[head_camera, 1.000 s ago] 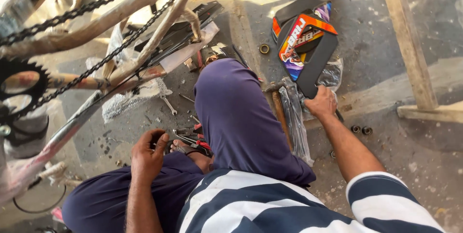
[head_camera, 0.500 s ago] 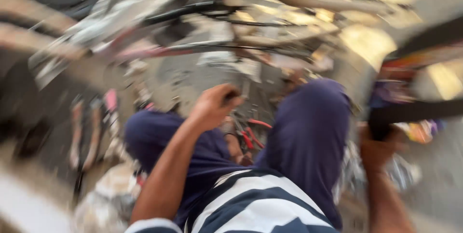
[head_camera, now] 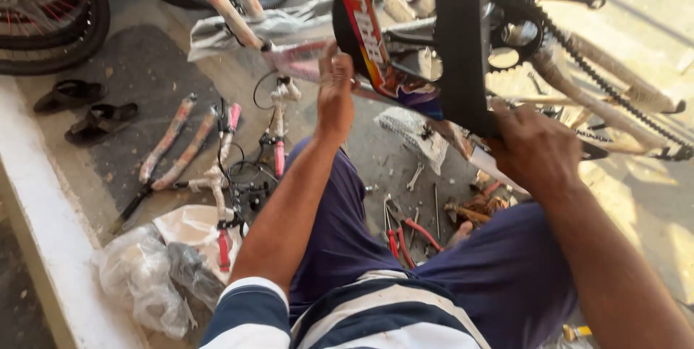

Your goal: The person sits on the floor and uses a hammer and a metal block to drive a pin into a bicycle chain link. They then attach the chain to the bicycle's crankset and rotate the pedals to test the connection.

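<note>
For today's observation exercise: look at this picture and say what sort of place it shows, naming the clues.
Probably a bicycle repair or assembly spot on a paved floor. Clues: a wrapped bicycle frame with its chain, tyres, and pliers with other tools scattered on the ground.

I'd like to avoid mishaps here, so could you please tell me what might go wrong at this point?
The black chain guard, held by the left hand and right hand, sits close to the greasy chainring; fingers could get pinched or soiled. Loose pliers and wrenches lie by the legs, easily knelt on.
</note>
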